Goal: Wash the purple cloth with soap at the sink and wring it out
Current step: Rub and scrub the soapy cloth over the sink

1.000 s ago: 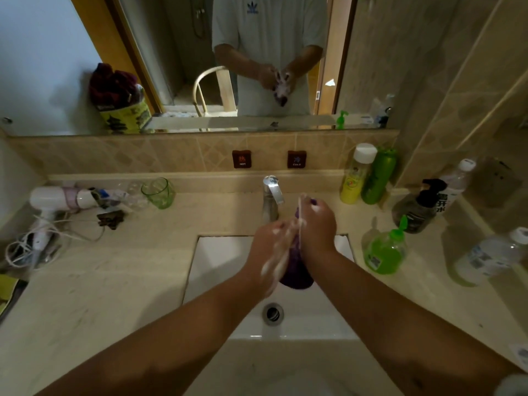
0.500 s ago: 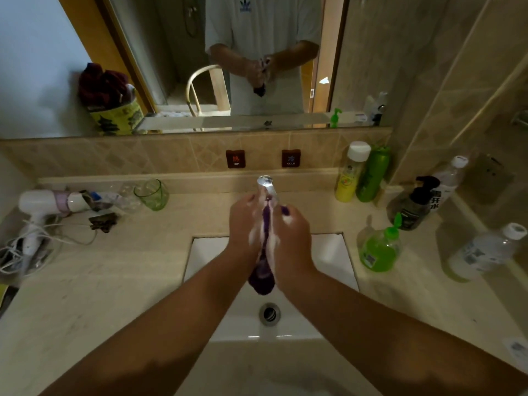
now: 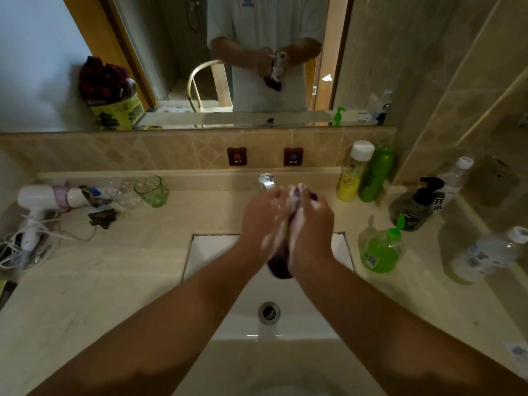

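Observation:
The purple cloth [image 3: 280,264] is bunched between my two hands above the white sink [image 3: 303,284], its lower end hanging out below my palms. My left hand [image 3: 261,221] and my right hand [image 3: 311,227] are pressed together around it, fingers curled on the cloth, both streaked with white soap foam. A bit of purple shows at my right fingertips. The chrome tap [image 3: 266,181] stands just behind my fingers; no water stream is visible. The drain [image 3: 269,312] lies below the cloth.
A green soap pump bottle [image 3: 381,248] stands right of the sink, with a dark pump bottle [image 3: 414,207] and clear bottles [image 3: 485,255] beyond. Yellow and green bottles [image 3: 363,172] stand at the back. A green glass [image 3: 151,191] and a hair dryer [image 3: 48,198] sit left.
My hands have kept rubbing the cloth between them, sliding against each other; the cloth's hanging end now sits higher above the drain and more foam covers my fingers.

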